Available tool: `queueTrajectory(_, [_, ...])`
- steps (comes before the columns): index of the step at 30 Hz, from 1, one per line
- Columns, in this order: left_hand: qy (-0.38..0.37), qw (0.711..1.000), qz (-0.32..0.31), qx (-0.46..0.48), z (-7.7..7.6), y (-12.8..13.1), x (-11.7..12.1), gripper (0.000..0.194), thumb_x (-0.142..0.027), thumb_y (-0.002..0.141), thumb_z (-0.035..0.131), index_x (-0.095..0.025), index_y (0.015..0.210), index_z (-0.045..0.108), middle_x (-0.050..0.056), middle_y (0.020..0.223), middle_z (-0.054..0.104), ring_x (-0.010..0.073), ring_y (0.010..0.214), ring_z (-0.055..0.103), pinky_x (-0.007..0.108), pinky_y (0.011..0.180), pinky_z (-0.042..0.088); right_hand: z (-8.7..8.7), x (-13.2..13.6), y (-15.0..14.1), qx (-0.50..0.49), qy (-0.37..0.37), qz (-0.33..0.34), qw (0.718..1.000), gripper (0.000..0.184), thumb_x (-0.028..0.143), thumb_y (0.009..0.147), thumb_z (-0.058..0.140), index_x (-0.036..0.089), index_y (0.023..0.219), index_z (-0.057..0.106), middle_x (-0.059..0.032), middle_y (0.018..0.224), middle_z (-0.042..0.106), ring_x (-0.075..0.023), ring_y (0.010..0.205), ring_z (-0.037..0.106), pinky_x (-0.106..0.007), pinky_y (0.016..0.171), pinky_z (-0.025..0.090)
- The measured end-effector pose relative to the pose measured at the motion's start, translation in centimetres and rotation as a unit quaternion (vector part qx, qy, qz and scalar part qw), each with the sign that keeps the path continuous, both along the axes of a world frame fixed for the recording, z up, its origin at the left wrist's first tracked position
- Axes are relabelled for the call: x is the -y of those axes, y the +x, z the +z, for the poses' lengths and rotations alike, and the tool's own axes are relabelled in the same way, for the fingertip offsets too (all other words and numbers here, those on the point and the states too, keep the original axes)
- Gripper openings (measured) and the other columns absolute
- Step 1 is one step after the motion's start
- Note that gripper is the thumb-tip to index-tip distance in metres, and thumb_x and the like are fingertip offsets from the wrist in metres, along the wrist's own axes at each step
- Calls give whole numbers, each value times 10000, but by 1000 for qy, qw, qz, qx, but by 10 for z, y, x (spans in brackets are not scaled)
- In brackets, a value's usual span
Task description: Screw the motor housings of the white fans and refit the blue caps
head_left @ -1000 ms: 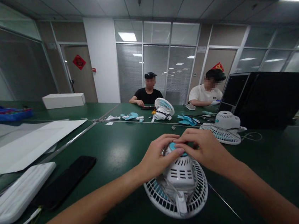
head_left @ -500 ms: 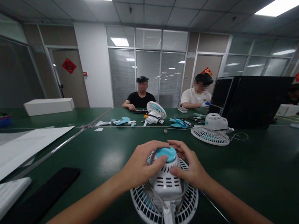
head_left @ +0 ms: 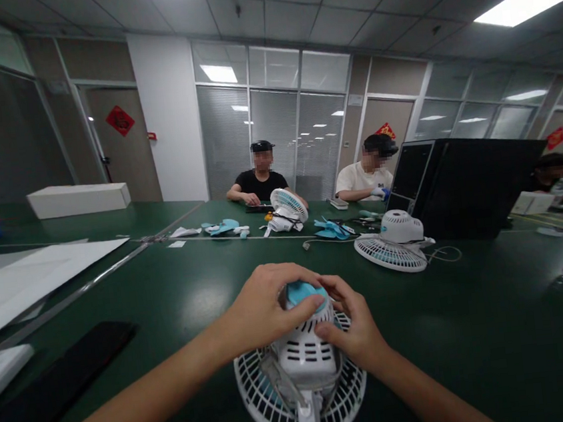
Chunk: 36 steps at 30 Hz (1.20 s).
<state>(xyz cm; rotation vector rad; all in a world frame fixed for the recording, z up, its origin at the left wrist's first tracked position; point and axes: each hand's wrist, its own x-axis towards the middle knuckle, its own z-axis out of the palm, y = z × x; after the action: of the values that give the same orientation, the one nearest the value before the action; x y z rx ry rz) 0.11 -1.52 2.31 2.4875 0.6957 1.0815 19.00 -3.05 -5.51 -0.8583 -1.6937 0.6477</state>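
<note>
A small white fan (head_left: 307, 354) lies grille-down on the green table (head_left: 180, 295) right in front of me. Its motor housing points up and carries a round light-blue cap (head_left: 304, 294) on top. My left hand (head_left: 270, 304) curls over this cap, thumb on the near side and fingers reaching round the far side. Wrapped around the right of the housing is my right hand (head_left: 355, 331), its thumb against the slotted white shell. The far fingertips of both hands are partly hidden. A cable is bundled by the fan's neck.
Another white fan (head_left: 390, 246) lies grille-down at the right, before a black case (head_left: 470, 184). Further back are a tilted fan (head_left: 286, 210), blue fan blades (head_left: 333, 228) and co-workers. A dark pouch (head_left: 68, 381) and white sheets (head_left: 41, 276) lie on the left.
The view has shifted slightly, so the near fan and hands sit a little further left. Both hands keep their places on the cap and housing, with the right fingers slightly lower.
</note>
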Motion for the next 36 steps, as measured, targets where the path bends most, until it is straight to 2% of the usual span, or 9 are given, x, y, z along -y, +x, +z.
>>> queueTrajectory(3, [-34, 997, -62, 20, 1, -6, -2, 205, -234, 855, 601, -191, 1024, 708, 65, 1117, 743, 220, 1045, 686, 399, 960, 504, 0, 0, -1, 4, -4, 0, 1000, 597, 572, 740, 718, 225, 1199, 562, -110, 1193, 635, -277, 1123, 609, -374, 850, 555])
queueTrajectory(9, [-118, 978, -170, 10, -1, -16, -16, 305, -262, 927, 552, -278, 1211, 663, 58, 1311, 653, 258, 1326, 511, 522, 1113, 366, 3, 0, -3, 5, -11, 2, 1000, 597, 573, 738, 717, 216, 1186, 550, -104, 1146, 651, -267, 1070, 630, -374, 851, 549])
queueTrajectory(11, [-98, 983, -151, -14, 0, -18, -17, 341, -288, 931, 562, -316, 1264, 632, 52, 1365, 609, 275, 1368, 450, 560, 1120, 331, 2, 0, -3, 4, -6, -5, 1000, 599, 586, 728, 718, 216, 1169, 555, -101, 1120, 658, -267, 1059, 633, -370, 833, 553])
queueTrajectory(13, [-44, 994, -87, -52, 3, -19, -15, 351, -340, 923, 586, -327, 1270, 630, 71, 1363, 587, 297, 1339, 448, 577, 1094, 338, 1, 0, -3, 6, -6, -11, 1000, 599, 585, 726, 722, 218, 1170, 557, -103, 1134, 652, -270, 1079, 624, -370, 834, 551])
queueTrajectory(16, [38, 993, 23, -114, 10, -17, -7, 367, -438, 900, 608, -296, 1234, 666, 95, 1152, 607, 284, 1110, 530, 525, 976, 428, 1, 0, -3, 12, -14, -10, 1000, 590, 558, 740, 725, 223, 1195, 556, -104, 1180, 635, -272, 1119, 608, -374, 862, 541])
queueTrajectory(18, [68, 985, 56, -145, 14, -15, -1, 392, -463, 893, 614, -260, 1222, 678, 74, 999, 611, 251, 957, 548, 463, 890, 458, 2, 1, -3, 12, -16, -5, 1000, 576, 539, 750, 724, 223, 1203, 559, -102, 1192, 633, -272, 1126, 606, -375, 874, 537])
queueTrajectory(24, [92, 972, 78, -202, 25, -7, 11, 399, -420, 953, 508, -205, 1254, 656, 73, 974, 627, 215, 868, 583, 337, 745, 458, 10, 6, -3, 10, -24, -1, 1000, 551, 506, 755, 720, 215, 1194, 559, -88, 1149, 646, -259, 1083, 622, -367, 846, 537])
queueTrajectory(29, [106, 959, 97, -243, 30, -1, 15, 344, -257, 955, 473, -223, 1243, 658, 67, 1040, 648, 217, 938, 597, 392, 862, 454, 10, 3, -3, 5, -30, -9, 1000, 568, 520, 725, 740, 210, 1165, 558, -88, 1143, 649, -251, 1051, 629, -347, 797, 543])
queueTrajectory(36, [111, 958, 23, -263, 37, -7, 17, 451, -34, 899, 479, -268, 1248, 641, 47, 1191, 678, 228, 1095, 592, 406, 933, 446, 14, 7, -6, 9, -26, -19, 999, 528, 503, 713, 747, 222, 1121, 565, -73, 1106, 653, -242, 1022, 630, -346, 776, 543])
